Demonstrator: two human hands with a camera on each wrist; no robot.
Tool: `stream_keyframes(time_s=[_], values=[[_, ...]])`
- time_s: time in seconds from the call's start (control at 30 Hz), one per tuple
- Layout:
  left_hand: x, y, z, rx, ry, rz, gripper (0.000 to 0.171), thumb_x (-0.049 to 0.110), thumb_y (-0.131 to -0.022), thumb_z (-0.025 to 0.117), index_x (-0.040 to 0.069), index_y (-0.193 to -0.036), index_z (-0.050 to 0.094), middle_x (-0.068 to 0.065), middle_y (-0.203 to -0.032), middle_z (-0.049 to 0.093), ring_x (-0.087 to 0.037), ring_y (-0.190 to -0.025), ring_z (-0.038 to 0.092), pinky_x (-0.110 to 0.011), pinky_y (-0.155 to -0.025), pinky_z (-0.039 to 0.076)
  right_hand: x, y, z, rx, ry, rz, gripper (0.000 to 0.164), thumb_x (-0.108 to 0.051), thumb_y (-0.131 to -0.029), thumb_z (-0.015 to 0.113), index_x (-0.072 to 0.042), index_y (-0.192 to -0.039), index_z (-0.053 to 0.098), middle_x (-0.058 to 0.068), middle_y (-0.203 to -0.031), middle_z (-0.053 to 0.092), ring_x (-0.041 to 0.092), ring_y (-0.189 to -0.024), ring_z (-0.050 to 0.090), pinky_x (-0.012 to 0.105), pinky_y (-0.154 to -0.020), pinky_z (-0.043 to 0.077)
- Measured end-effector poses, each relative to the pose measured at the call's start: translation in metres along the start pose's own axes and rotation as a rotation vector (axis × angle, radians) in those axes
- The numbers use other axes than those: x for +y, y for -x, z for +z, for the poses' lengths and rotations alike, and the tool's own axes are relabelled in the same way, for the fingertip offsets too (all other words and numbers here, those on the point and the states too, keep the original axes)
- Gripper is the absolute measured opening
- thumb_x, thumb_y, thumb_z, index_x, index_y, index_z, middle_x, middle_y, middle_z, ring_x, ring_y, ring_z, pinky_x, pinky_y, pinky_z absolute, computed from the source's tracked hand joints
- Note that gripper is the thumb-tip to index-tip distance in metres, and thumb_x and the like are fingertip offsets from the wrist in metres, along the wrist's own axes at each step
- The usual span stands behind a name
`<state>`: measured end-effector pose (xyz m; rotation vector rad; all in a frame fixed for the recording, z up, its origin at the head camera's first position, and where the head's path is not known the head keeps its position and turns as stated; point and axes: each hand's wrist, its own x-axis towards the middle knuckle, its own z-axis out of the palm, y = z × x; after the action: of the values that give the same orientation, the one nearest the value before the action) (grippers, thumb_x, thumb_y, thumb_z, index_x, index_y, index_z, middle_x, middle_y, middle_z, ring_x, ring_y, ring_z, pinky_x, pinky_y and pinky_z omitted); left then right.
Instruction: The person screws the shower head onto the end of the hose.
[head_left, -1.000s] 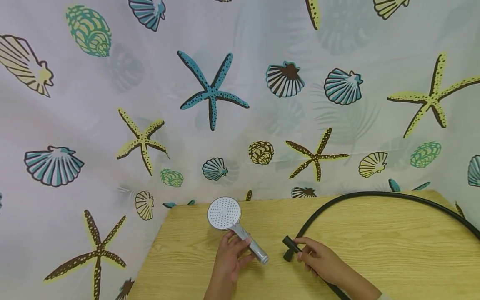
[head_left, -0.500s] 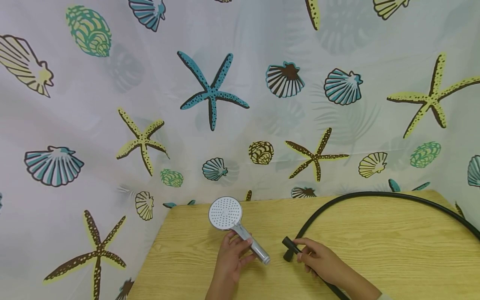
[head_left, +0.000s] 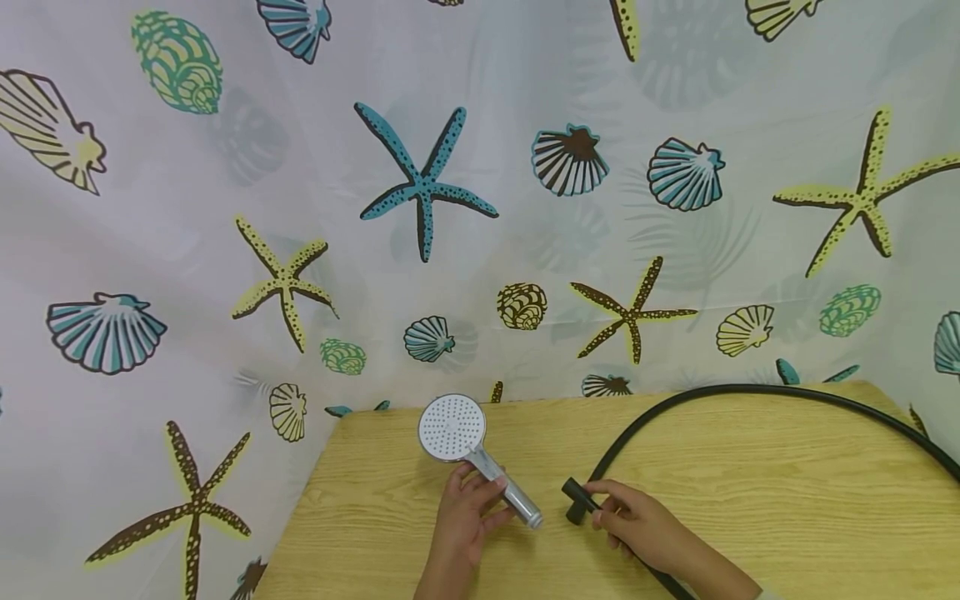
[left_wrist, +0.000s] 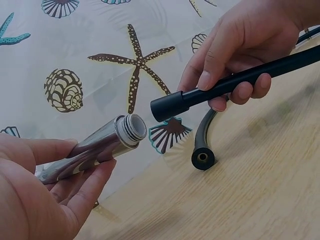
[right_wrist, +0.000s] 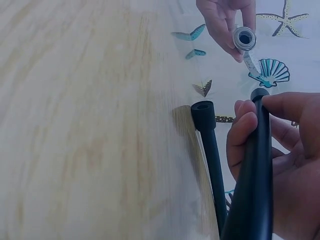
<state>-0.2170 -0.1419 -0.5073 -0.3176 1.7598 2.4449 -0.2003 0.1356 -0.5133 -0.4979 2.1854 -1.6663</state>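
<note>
My left hand (head_left: 461, 517) grips the chrome handle of a round shower head (head_left: 452, 427), its white dotted face turned toward the head camera. In the left wrist view the threaded end (left_wrist: 132, 128) of the handle points at the black hose. Fingers and thumb of my right hand (head_left: 637, 521) pinch the black shower hose (left_wrist: 230, 86) just behind its end fitting (left_wrist: 169, 106). A small gap separates fitting and thread. The hose's other end (left_wrist: 203, 158) lies on the table, below and behind the held one.
A wooden table (head_left: 360, 500) lies under both hands. The hose loops back across its right side and out of view. Behind hangs a white curtain (head_left: 480, 275) printed with shells and starfish, meeting the table's back edge.
The shower head has shifted slightly right with my left hand. The held hose end has moved a touch left and down. Both grips stay the same.
</note>
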Motion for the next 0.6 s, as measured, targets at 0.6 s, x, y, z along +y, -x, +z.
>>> stream_keyframes(time_s=[0.6], values=[[-0.0006,0.0002,0.0037,0.013,0.018,0.017,0.069,0.008,-0.092,0.072,0.006,-0.148,0.033,-0.012,-0.133,0.062,-0.017,-0.102,0.069,-0.040,-0.085,0.064,0.0006,0.0025,0.0008,-0.023,-0.009,-0.018,0.050,-0.028,-0.104,0.056,-0.007,-0.148,0.046,0.015,-0.105,0.063,0.013,-0.075,0.061,0.025,-0.057,0.055]])
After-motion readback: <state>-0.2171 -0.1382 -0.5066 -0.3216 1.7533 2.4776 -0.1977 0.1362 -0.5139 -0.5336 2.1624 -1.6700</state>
